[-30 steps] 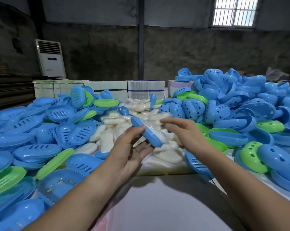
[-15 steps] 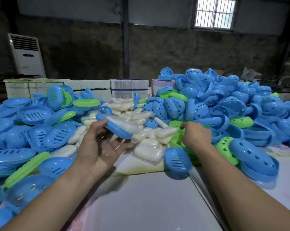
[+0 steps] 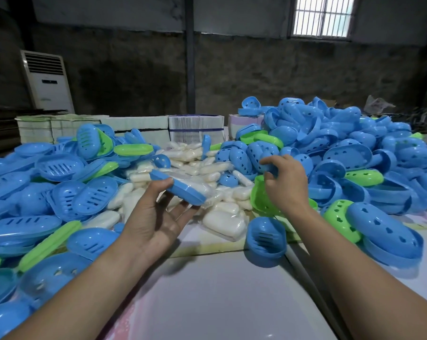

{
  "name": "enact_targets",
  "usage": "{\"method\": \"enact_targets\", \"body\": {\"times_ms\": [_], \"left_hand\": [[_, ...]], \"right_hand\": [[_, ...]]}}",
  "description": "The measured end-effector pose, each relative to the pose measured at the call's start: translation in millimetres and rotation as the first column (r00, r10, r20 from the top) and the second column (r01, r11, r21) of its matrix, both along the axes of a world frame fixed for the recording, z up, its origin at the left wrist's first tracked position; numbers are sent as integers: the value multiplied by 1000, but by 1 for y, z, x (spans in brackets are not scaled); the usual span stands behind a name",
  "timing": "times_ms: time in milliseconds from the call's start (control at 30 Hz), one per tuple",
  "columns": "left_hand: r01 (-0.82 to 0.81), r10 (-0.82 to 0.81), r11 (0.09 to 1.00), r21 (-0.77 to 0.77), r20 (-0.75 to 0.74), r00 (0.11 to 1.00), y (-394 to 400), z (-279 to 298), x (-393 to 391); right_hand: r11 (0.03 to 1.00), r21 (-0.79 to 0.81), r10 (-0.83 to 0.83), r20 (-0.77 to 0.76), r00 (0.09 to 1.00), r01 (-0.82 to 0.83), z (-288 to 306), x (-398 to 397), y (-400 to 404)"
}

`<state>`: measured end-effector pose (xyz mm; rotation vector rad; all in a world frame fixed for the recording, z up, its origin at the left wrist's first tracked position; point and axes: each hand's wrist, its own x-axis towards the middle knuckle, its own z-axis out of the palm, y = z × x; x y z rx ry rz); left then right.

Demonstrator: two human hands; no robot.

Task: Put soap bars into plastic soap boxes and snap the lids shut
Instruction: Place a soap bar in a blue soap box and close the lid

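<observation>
A blue soap box base (image 3: 180, 188) with a wrapped soap bar (image 3: 195, 185) in it is held tilted in the left hand (image 3: 156, 217), thumb on its near rim, just left of centre; at 2 o'clock of it, the right hand (image 3: 284, 185) is curled around a blue lid (image 3: 268, 165) in the heap (image 3: 342, 153); loose wrapped bars (image 3: 222, 222) lie between on the bench (image 3: 207, 295).
</observation>
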<state>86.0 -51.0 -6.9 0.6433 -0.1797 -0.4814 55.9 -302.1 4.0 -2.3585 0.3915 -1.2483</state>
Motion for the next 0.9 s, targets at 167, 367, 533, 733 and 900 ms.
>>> {"method": "enact_targets", "body": {"times_ms": [167, 367, 533, 733, 900], "left_hand": [[2, -2, 999, -48, 9, 1000, -1, -1, 1], [31, -35, 989, -146, -20, 999, 2, 3, 1], [39, -39, 989, -144, -3, 999, 0, 4, -1], [47, -44, 988, -144, 25, 999, 1, 1, 1], [40, -33, 995, -95, 74, 997, -2, -5, 4]], "right_hand": [[947, 212, 184, 254, 950, -241, 13, -12, 21], [575, 559, 366, 476, 799, -597, 26, -26, 49], [-257, 657, 426, 735, 527, -709, 17, -20, 86], [-175, 759, 586, 592, 553, -627, 9, -16, 85], [144, 787, 732, 323, 600, -599, 2, -16, 86]]}}
